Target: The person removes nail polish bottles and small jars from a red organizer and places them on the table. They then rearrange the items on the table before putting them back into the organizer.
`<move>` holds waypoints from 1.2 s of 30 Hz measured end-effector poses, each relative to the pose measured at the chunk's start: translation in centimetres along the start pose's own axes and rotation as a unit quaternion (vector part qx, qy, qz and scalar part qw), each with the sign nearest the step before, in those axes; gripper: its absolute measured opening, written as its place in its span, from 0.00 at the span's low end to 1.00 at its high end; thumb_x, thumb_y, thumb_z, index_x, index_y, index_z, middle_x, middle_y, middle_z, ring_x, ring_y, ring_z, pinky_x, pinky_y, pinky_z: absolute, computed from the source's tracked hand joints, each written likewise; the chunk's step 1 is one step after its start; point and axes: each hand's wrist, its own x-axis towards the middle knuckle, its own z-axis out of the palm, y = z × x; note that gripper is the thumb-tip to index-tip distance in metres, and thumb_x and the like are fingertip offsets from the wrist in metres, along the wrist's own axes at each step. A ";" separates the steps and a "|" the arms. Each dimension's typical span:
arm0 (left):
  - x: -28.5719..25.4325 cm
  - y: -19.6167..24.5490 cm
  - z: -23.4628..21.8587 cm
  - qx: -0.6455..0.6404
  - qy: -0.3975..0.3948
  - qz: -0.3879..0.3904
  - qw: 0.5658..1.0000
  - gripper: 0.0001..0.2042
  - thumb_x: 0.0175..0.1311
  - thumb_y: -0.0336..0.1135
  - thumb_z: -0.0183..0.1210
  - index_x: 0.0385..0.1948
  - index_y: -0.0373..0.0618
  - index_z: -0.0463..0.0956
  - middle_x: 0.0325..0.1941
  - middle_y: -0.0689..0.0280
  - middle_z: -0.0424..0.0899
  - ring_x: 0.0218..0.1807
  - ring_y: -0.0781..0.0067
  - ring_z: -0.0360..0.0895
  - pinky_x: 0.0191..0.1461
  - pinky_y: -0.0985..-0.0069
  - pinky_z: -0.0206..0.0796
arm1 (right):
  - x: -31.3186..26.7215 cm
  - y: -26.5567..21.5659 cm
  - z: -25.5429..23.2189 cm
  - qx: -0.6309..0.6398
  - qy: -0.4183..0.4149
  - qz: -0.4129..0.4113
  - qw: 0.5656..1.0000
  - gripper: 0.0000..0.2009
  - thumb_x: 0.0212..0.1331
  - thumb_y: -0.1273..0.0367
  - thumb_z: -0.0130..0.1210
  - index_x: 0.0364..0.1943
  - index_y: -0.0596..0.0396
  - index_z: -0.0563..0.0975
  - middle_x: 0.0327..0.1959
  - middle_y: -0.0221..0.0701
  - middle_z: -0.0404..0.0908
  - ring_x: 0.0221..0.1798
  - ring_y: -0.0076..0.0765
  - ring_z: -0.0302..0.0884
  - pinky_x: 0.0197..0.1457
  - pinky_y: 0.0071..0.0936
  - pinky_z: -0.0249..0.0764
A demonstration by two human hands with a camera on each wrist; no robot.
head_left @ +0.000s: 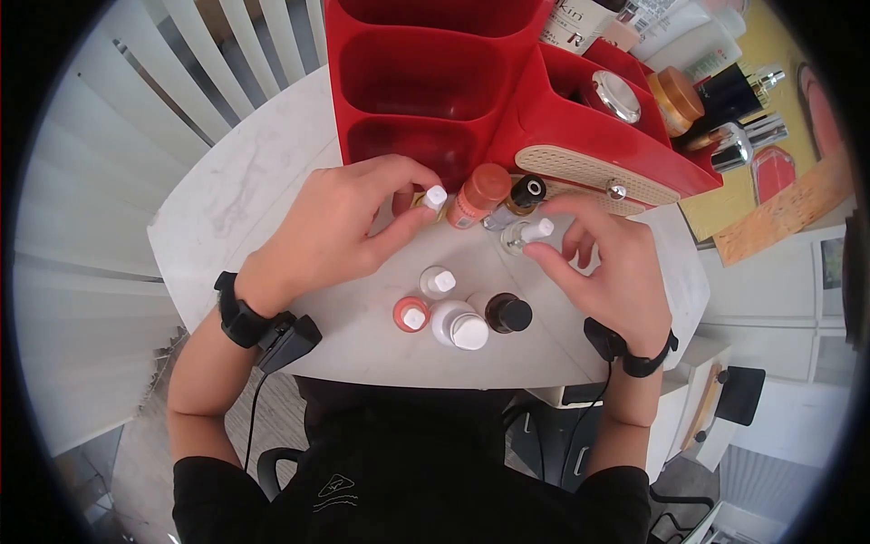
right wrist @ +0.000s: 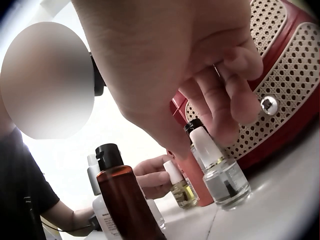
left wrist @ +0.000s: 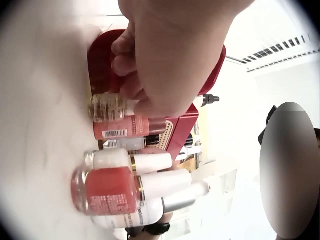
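Note:
My left hand (head_left: 317, 222) pinches the white cap of a small nail polish bottle with yellowish contents (left wrist: 107, 107), low at the table. Around the white cap of a clear nail polish bottle (right wrist: 227, 185) stand the thumb and fingers of my right hand (head_left: 607, 263), with a gap showing beside the cap. This clear bottle rests upright on the table. Between the two hands are a coral bottle with a brown-red cap (head_left: 480, 195) and a small black-capped bottle (head_left: 515, 201), side by side.
Nearer my body stand a white-capped polish bottle (head_left: 438, 282), a coral-red polish bottle (left wrist: 110, 190), a white bottle (head_left: 460, 326) and a brown bottle with a black cap (right wrist: 125, 200). A red organizer (head_left: 494, 136) with cosmetics fills the table's back.

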 end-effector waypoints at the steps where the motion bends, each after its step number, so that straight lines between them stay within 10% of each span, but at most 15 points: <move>1: -0.1 0.1 -0.2 -0.003 -0.003 0.014 1.000 0.13 0.70 0.29 0.69 0.54 0.45 0.86 0.34 0.68 0.84 0.24 0.78 0.69 0.31 0.76 0.62 | -0.1 0.3 0.4 0.004 -0.006 -0.006 1.000 0.13 0.62 0.68 0.76 0.48 0.49 0.86 0.22 0.29 0.83 0.24 0.36 0.85 0.32 0.32 0.79; 26: -0.5 2.7 -4.7 -0.091 -0.231 -0.033 0.968 0.17 0.50 0.26 0.66 0.44 0.43 0.87 0.33 0.65 0.87 0.29 0.69 0.81 0.35 0.74 0.72 | 0.6 -0.7 0.8 0.196 -0.145 -0.073 0.967 0.14 0.63 0.76 0.71 0.53 0.49 0.88 0.44 0.31 0.93 0.42 0.34 0.92 0.37 0.30 0.81; 36: 0.5 1.2 -2.2 -0.127 -0.118 -0.078 0.982 0.16 0.65 0.24 0.63 0.55 0.44 0.86 0.40 0.70 0.87 0.29 0.81 0.72 0.34 0.78 0.62 | 0.6 0.1 1.7 0.301 -0.190 -0.080 0.931 0.28 0.59 0.89 0.50 0.59 0.53 0.88 0.44 0.35 0.92 0.45 0.35 0.89 0.49 0.33 0.83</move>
